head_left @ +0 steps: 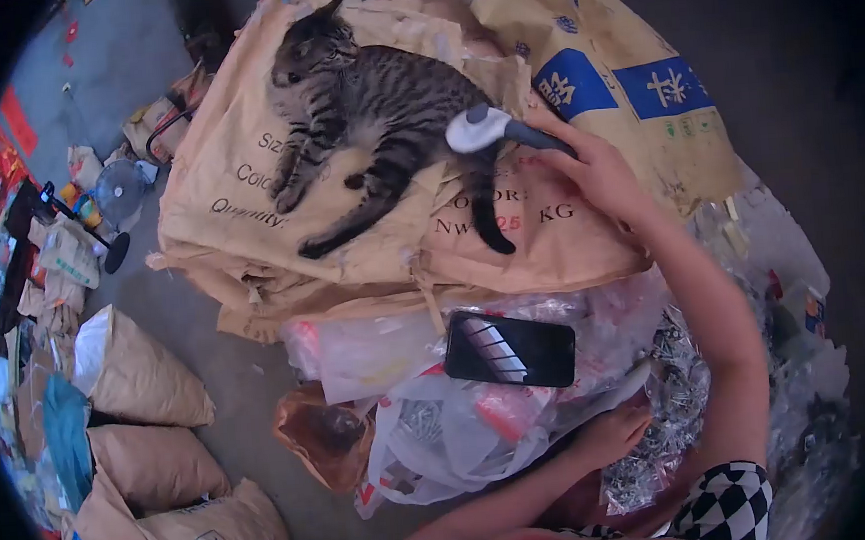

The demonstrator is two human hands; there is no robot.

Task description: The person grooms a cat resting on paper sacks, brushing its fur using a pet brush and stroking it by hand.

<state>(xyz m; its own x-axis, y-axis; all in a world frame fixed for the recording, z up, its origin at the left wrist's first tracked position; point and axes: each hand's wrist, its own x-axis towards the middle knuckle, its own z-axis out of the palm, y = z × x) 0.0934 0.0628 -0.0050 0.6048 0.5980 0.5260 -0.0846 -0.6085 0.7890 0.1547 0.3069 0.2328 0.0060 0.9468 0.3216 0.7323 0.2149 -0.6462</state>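
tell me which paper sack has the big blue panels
The paper sack at upper right, beside the right hand holding the brush; the sacks under the cat have none.

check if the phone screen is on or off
Looks off: the phone screen is black, showing only a pale streaked reflection and no icons or lit picture that I can make out.

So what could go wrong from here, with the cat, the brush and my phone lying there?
The cat lies loose on the paper sacks, with neither hand holding it, so it might swat or bolt while the brush in your right hand is by its rump.
The phone rests on crumpled plastic bags and could slide if they shift.
The shiny metallic-looking pieces near your left hand might scatter if bumped.
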